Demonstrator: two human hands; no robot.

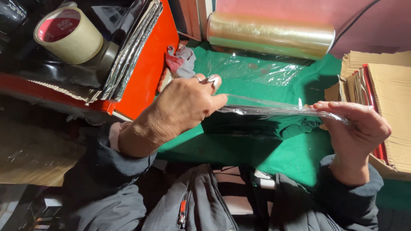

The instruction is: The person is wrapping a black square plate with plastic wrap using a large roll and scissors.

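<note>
A green felt cloth [295,154] covers your work surface, sunlit, with a big roll of clear film [269,34] at its far edge. Your left hand [184,107] and right hand [359,128] both pinch a flat item wrapped in clear film [274,110], held level just above the cloth. I judge it light, thin and slippery, so grip the ends as you do now. The orange tray [150,68] on your left holds a tape roll [68,34] and silver sheets [132,47]; the cardboard box [394,98] on the right holds flat red-edged packs.

Glossy clear film [274,110] — matt green felt [295,158]
</note>
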